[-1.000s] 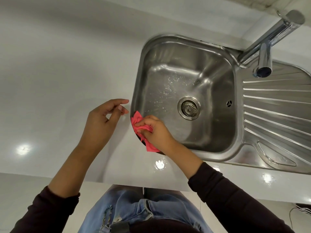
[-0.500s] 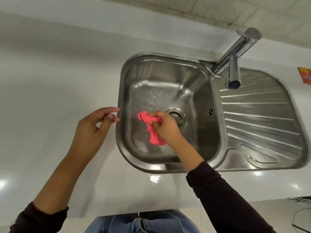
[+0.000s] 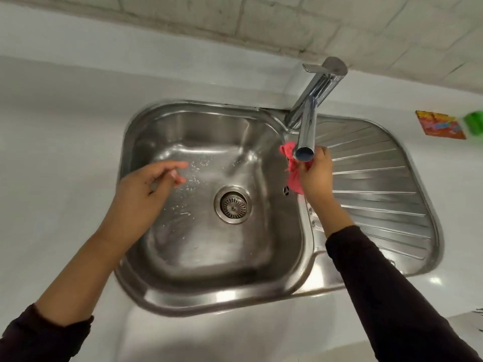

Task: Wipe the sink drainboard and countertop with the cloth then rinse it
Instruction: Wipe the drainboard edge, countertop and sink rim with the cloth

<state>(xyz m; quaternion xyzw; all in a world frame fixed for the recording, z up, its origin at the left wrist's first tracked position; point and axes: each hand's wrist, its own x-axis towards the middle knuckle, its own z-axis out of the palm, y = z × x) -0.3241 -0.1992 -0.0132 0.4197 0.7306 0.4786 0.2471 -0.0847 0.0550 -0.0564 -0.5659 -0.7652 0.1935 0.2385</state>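
Head view: the pink cloth [image 3: 293, 170] is bunched in the right hand [image 3: 316, 171], held just under the mouth of the faucet spout [image 3: 308, 131], at about two o'clock from the drain strainer [image 3: 233, 204]. It hangs over the strip between the sink basin [image 3: 209, 246] and the ribbed drainboard [image 3: 376, 184]; whether it touches the steel I cannot tell. The right fingers [image 3: 321, 152] are curled closed around the cloth, pinching its upper folds while a tail of fabric droops below the palm.

No water shows at the spout, and the lever [image 3: 325, 66] on top of the faucet has no hand on it. Judging by where the cloth is, the rinse is being set up and has not begun; the tap must be opened first. How much wiping is done cannot be read here, though the white table [image 3: 65, 152] looks glossy and bare at nine o'clock, and small pale specks lie on the basin floor.

From six o'clock the right forearm, in a dark sleeve [image 3: 379, 283], reaches up across the drainboard's near edge, wrist bent inward toward the spout. The left hand [image 3: 146, 194] hovers over the basin's nine o'clock rim, palm down, fingers loosely spread and slightly curled, holding nothing.
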